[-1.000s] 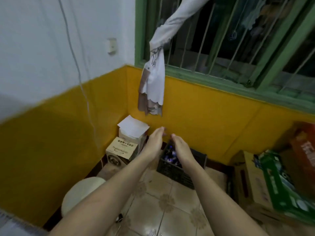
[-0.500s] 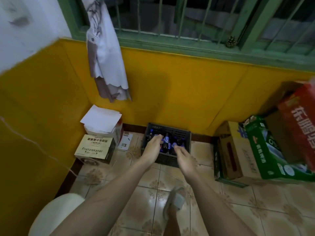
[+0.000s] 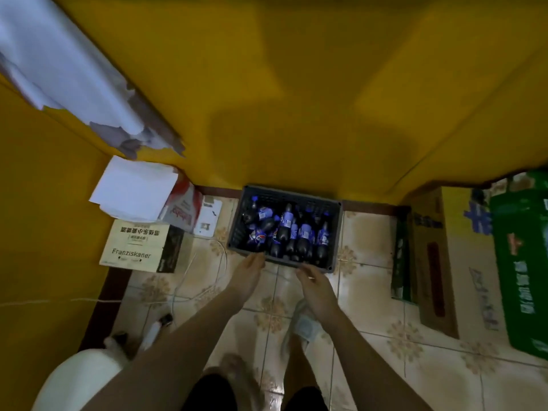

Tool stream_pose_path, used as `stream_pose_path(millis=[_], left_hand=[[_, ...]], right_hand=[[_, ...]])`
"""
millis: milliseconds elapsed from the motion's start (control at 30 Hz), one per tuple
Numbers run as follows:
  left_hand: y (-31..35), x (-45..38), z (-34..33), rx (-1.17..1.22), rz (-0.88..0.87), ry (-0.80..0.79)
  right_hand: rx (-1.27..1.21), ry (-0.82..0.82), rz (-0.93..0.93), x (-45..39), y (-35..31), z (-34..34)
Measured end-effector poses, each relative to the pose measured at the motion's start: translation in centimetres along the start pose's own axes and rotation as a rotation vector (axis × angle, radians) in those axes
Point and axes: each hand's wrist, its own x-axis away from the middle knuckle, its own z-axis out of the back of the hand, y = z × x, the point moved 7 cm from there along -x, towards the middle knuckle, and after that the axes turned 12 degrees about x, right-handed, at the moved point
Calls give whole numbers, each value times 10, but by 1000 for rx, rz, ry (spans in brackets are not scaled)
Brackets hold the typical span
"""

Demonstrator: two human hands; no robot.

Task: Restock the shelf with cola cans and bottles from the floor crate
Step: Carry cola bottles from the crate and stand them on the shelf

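Observation:
A dark plastic crate [image 3: 335,229] stands on the tiled floor against the yellow wall. Several dark cola bottles [image 3: 286,229] with blue labels lie and stand inside it. My left hand [image 3: 247,271] reaches toward the crate's near rim with fingers stretched out, its tips at the rim's left part. My right hand [image 3: 312,278] is just short of the near rim on the right, fingers relaxed and slightly bent. Neither hand holds anything. No shelf is in view.
Left of the crate lie a Franziskaner carton [image 3: 139,249], a white-topped box [image 3: 139,191] and a loose cable [image 3: 189,280]. Cardboard boxes [image 3: 433,262] and a green carton [image 3: 522,268] stand to the right. A white round object [image 3: 77,381] is at lower left; my sandalled foot [image 3: 302,324] is below.
The view has tilted down and closer to the floor. Both hands have drawn back from over the bottles to the crate's near rim.

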Motion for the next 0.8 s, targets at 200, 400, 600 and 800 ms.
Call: stream_pose_path(millis=[200, 400, 600, 800], left_hand=[[-35, -113, -34, -105, 84, -30], [-85, -249, -58, -258, 115, -119], [-155, -368, -51, -707, 76, -73], [-150, -453, -63, -574, -40, -24]], right_hand=[[28, -47, -170, -114, 44, 9], [69, -155, -314, -238, 104, -6], [88, -152, -441, -358, 180, -36], [98, 84, -427, -448, 191, -50]])
